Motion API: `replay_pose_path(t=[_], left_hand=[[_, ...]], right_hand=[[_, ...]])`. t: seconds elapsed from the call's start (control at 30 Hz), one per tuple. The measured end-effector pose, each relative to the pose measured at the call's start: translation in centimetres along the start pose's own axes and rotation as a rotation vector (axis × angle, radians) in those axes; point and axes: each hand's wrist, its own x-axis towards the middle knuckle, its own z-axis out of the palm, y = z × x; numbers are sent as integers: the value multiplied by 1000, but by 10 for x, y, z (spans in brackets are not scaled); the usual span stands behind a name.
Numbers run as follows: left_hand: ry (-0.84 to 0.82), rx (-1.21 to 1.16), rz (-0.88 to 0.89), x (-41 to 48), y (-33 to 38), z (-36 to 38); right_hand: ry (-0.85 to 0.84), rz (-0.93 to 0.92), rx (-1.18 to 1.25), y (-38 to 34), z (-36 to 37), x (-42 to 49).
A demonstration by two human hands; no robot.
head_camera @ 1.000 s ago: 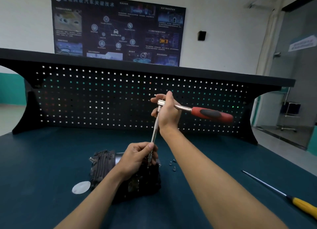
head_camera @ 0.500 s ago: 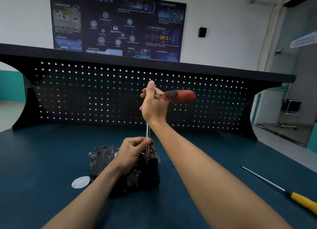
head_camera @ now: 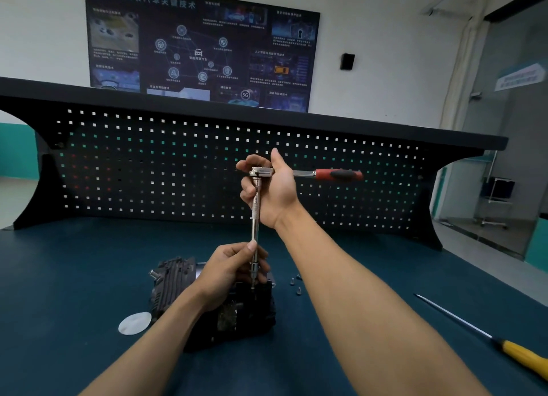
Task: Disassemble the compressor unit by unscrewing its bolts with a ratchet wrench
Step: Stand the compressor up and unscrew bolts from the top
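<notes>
Dim, even indoor light; soft focus; wide-angle bending at edges.

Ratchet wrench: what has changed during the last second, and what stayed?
The ratchet wrench swung its red handle in, then back out to the right, turned by the right hand at its head. The left hand kept holding the extension bar on the compressor.
</notes>
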Motion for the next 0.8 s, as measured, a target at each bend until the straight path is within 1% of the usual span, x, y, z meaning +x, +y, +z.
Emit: replay_pose_path(t=[0.1,0.2,0.27,0.33,0.43,0.5,0.57,0.67,0.8], left_hand=[[-54,-14,-52,2,0,0],[-99,-46,-83,3,0,-3],[-107,-38,-79,3,-1,-5],[-98,-20,-61,3,-2,-5],[-75,11,-31,2,-2,-2],[-66,52,-13,3,-2,0],[-60,80,7,4,-2,2],[-37,100,38,2,-1,1],[7,121,85,-2,-2,2]], right_hand=[[-50,102,131,-5,-8,0],[-68,144,178,-8,-11,1],[-37,126,164,-6,-11,2],[47,55,105,-2,-10,2],[255,-167,-73,2,-7,-2],[424,-333,-256,4,-6,-6],[553,-454,-450,7,-5,-9],[618,-505,-669,12,4,-13],[637,-502,-849,16,15,-16]])
